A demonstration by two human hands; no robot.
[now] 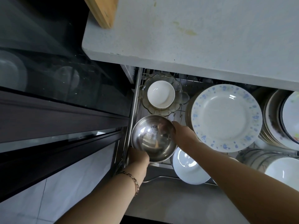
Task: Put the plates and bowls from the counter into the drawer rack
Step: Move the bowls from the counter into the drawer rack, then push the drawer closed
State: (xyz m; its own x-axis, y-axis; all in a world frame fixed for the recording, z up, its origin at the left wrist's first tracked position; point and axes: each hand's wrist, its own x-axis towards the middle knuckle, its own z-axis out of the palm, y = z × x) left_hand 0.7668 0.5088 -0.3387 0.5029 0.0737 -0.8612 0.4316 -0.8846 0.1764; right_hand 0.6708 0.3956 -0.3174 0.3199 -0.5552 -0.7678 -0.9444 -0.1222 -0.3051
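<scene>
Right, both hands are on the round polished stainless-steel bowl, held mouth-up over the front-left corner of the pulled-out chrome wire drawer rack. Left hand is closed round the near rim, right hand closed on the far-right rim with fingertips curled over the edge; neither grips anything else. Can't tell whether the bowl base is touching the wires or just above them. Just behind it sits a small plain white ceramic bowl nested in a scalloped clear glass dish; to the right, a large white plate with a blue floral rim tops a stack, and a plain white plate lies close to the steel bowl's near-right side. The visible stretch of pale grey speckled counter holds no dishes, so this is likely late in the job. To seat it well: keep it level, lower straight down, keep the rim off the glass dish and the white plate, feel for it settling between the wire prongs, then release the right hand first, left last, check for rocking
</scene>
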